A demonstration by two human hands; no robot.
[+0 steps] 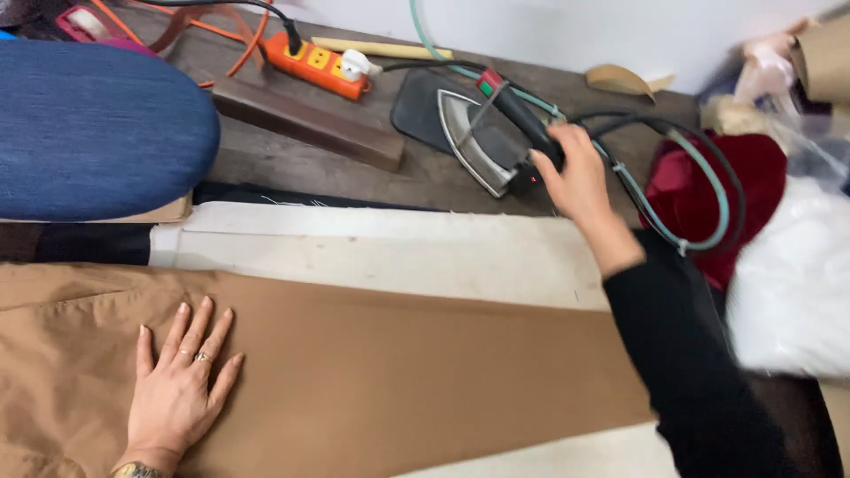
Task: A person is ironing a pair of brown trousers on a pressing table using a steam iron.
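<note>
The brown cloth (398, 381) is smooth, matt woven fabric. The iron (482, 142) has a shiny metal sole and a black plastic handle. The pad (88, 124) is coarse blue cloth. The desk (292, 168) is rough, dull wood, and the power strip (317, 64) glossy orange plastic.

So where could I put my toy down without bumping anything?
The pale padded strip between the brown cloth and the dark wooden table lies bare. The brown cloth right of the left hand is open too. It is crowded around the iron, its hoses, the right hand and the orange power strip.
</note>
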